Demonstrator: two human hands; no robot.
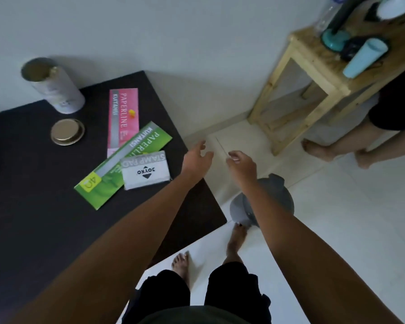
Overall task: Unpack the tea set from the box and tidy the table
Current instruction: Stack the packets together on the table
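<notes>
On the dark table [33, 206] stand an open grey cylindrical tin [54, 88] and its gold lid [67, 132], lying apart in front of it. A pink Paperline booklet [123, 113], a green Paperline booklet [117, 169] and a white Joyko stamp pad box [145, 170] lie near the table's right edge. My left hand [197, 160] hovers over that edge, fingers apart, holding nothing. My right hand [242, 166] hangs over the floor beside it, fingers loosely curled and empty. No tea set or box is in view.
A grey bin [267, 202] stands on the white floor below my right arm. A wooden stool [309, 90] at the right carries a teal lamp base, a light blue tumbler [365, 57] and a bottle. Another person's bare legs [337, 146] stand beside it.
</notes>
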